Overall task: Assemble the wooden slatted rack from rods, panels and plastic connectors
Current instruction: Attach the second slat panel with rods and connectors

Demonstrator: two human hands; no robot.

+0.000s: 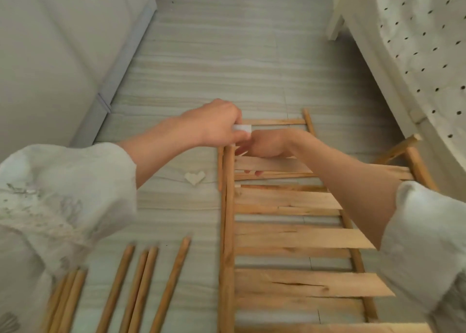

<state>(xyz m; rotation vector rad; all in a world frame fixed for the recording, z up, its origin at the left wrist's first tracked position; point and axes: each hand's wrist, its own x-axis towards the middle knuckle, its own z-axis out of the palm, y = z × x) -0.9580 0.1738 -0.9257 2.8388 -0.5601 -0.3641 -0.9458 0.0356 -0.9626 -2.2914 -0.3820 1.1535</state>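
While the slatted panel lay flat on the floor, running from six o'clock up to the centre, both hands met at its far left corner, around twelve o'clock of the panel. The left hand pinched a small white plastic connector between thumb and curled fingers, right above the end of the panel's left side rail. The right hand was curled around the wood just beside it, fingertips peeking out under a slat; exactly what it gripped I could not tell.

Loose rods waited at seven o'clock, well apart from the action. A little heart-shaped piece sat on the floor just left of the rail.

That panel looked light but stiff, and the thin slats showed cracks, so they would likely split if levered. Best held by the side rail near the corner, not by a slat. The connector seemed smooth and small, probably slippery; a firm pinch on its sides and a straight push onto the rail end looked the safest way.
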